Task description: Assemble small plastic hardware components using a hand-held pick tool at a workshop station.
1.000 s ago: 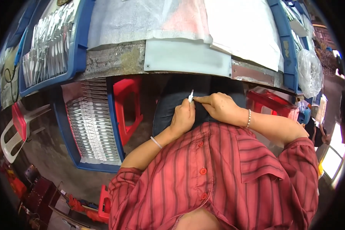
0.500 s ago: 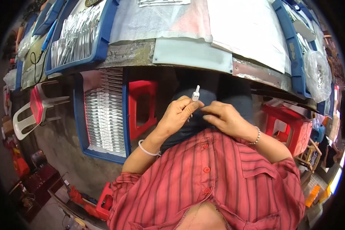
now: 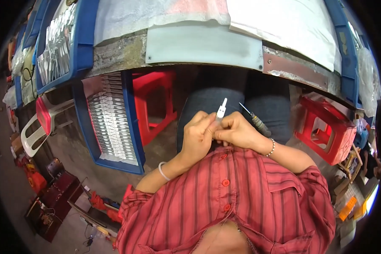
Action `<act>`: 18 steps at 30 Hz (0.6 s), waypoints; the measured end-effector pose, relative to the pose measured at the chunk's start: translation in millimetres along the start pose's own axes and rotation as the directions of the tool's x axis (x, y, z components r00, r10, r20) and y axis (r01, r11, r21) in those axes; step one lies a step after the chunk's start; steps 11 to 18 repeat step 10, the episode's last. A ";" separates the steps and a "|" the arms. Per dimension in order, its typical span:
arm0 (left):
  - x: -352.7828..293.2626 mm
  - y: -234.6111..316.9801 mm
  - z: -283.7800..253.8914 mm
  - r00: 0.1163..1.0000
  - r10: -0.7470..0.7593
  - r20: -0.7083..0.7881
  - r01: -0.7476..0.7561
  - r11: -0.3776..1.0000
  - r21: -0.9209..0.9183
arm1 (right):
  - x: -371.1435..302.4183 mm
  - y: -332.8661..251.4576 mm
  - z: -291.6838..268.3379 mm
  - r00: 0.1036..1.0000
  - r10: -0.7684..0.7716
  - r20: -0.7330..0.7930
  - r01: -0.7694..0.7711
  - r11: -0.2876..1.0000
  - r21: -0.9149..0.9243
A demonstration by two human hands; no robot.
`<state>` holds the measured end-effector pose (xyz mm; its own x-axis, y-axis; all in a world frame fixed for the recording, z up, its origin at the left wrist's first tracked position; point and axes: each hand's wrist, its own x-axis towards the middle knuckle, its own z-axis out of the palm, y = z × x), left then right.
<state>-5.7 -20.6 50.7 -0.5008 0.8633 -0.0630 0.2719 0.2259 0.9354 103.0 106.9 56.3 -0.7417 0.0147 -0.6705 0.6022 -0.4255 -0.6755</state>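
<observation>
My left hand [image 3: 199,133] is closed around the lower part of a small pale metal piece [image 3: 222,108]. The piece points up and away from me, with a narrow tip and small dark marks on its wider part. Against it, my right hand [image 3: 240,131] is closed, thumb and forefinger pinched at its lower end; what lies between those fingertips is hidden. Beside my right hand, a slim pointed tool with a thick worn handle [image 3: 261,126] rests on my right thigh. Both hands are above my lap, close to my shirt.
A workbench edge with a pale plate [image 3: 203,45] crosses ahead, white cloth [image 3: 283,25] on top. Blue trays of silvery metal pieces stand on the bench at left and below it, the lower one [image 3: 140,167] beside a red stool [image 3: 154,127]. Another red stool [image 3: 343,144] stands right.
My right hand has closed in on the piece and now meets my left hand. The pointed tool has come into sight on my thigh. The view has shifted slightly.
</observation>
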 end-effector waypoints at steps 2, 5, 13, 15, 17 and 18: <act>13.0 -6.7 1.9 0.997 -0.072 -0.012 0.072 0.997 -0.039 | 15.4 2.3 -1.9 0.994 -0.063 -0.090 0.064 0.998 0.007; 29.2 1.2 -8.8 0.981 -0.188 0.052 0.194 0.966 -0.170 | 22.0 -10.9 -3.0 0.990 -0.093 -0.103 0.095 0.995 0.017; 24.7 -7.2 -9.7 0.984 -0.148 0.103 0.154 0.987 -0.051 | 22.3 -4.9 -4.4 0.997 -0.043 -0.066 0.045 0.999 0.030; 24.7 -7.2 -9.7 0.984 -0.148 0.103 0.154 0.987 -0.051 | 22.3 -4.9 -4.4 0.997 -0.043 -0.066 0.045 0.999 0.030; 24.7 -7.2 -9.7 0.984 -0.148 0.103 0.154 0.987 -0.051 | 22.3 -4.9 -4.4 0.997 -0.043 -0.066 0.045 0.999 0.030; 24.7 -7.2 -9.7 0.984 -0.148 0.103 0.154 0.987 -0.051 | 22.3 -4.9 -4.4 0.997 -0.043 -0.066 0.045 0.999 0.030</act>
